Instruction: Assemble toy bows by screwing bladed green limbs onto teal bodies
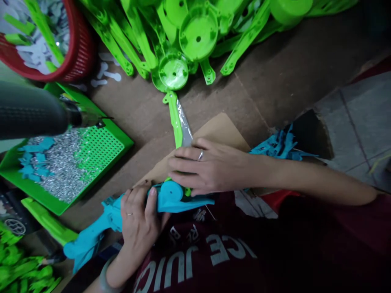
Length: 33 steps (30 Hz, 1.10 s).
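Note:
My left hand (140, 215) is wrapped round a blue plastic toy gun shell (100, 221), its thumb pressed on top. A round blue disc (171, 191) on the shell shows beside that thumb, with bits of green plastic at its edge. My right hand (210, 167) bends over the right part of the shell, fingers close together and curled down; what they hold is hidden. Beyond its fingertips lies a long green plastic piece (174, 118), with a shiny clear strip (183, 124) alongside. A brown cardboard sheet (224, 130) is under them.
A black power screwdriver (33, 110) juts in from the left over a green basket (117, 136) of screws and small blue pieces. Behind stands a red basket (81, 53) of pale parts. Green shells (198, 36) heap at the back; blue parts (275, 144) lie right.

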Tool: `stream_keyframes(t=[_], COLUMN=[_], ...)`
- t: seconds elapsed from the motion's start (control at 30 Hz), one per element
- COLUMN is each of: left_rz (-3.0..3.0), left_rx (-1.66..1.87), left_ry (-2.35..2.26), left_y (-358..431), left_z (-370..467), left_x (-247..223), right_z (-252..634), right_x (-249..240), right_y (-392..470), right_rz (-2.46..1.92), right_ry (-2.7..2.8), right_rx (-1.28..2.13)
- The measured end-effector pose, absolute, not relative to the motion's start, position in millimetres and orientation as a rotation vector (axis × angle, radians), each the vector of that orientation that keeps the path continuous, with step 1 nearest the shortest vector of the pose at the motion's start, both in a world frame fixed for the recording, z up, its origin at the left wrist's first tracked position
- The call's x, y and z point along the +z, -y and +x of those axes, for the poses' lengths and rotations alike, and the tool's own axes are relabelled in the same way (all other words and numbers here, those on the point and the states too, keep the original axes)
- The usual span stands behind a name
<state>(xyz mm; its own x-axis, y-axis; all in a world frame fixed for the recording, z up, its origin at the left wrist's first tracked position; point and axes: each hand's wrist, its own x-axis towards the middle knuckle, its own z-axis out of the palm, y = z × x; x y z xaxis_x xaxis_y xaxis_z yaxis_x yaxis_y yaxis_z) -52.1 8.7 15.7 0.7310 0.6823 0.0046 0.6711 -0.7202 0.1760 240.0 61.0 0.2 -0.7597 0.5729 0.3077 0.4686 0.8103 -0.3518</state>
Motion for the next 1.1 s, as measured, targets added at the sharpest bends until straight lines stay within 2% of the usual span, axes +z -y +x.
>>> stream_keyframes(t=[0.2, 0.4, 0.6, 0.77, 0.87, 1.1], left_rz=[2.773, 2.782, 2.802, 2.793, 2.794, 2.801], left_rx=[0.135, 0.114, 0.13, 0.138, 0.134, 0.16], left_ry=[-1.121, -1.038, -1.041, -1.082, -1.085, -1.106], left_y=[-6, -2, 3, 5, 7, 8], left_z=[-56, -60, -61, -61, -61, -61], left_x=[15, 18, 14, 11, 10, 8], right_z=[244, 250, 237, 225, 221, 216], right_x=[-4, -2, -2, -3, -4, -7], right_y=[-56, -46, -23, -30, -37, -43], right_rz=[-0.732, -0.759, -0.871, -0.832, -0.774, -0.515], right_ry=[2.596, 2.606, 2.358, 2.487, 2.527, 2.54], right_rx=[0.162, -0.283, 0.189, 0.339, 0.317, -0.022])
